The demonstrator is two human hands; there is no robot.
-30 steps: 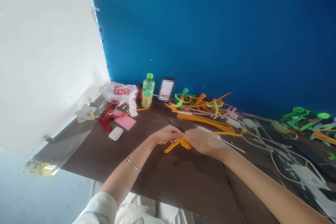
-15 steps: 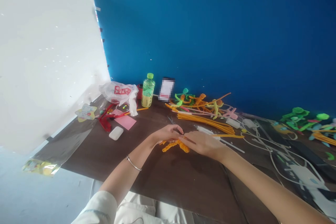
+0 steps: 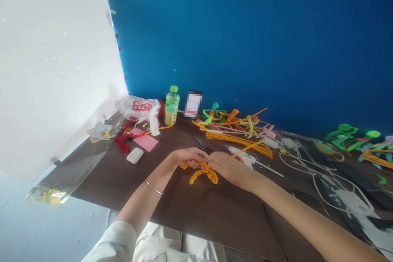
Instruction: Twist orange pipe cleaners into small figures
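Both my hands meet over the middle of the brown table (image 3: 190, 208). My left hand (image 3: 187, 157) and my right hand (image 3: 225, 166) pinch an orange pipe-cleaner figure (image 3: 203, 172) with coiled limbs that hang down just above the tabletop. A straight orange pipe cleaner (image 3: 247, 147) sticks out up and to the right from my right hand's fingers. A thin bracelet (image 3: 153, 187) circles my left wrist.
Behind the hands lie scissors (image 3: 202, 144), a bundle of orange pipe cleaners (image 3: 242, 140) and finished coloured figures (image 3: 227, 117). A green bottle (image 3: 171, 106), plastic bag (image 3: 138, 108), pink note (image 3: 146, 142) and white case (image 3: 135, 155) sit left. White cables (image 3: 310, 163) and green figures (image 3: 350, 135) lie right.
The hands have lifted the orange figure slightly and drawn closer together. The straight orange pipe cleaner now angles upward to the right instead of lying flat.
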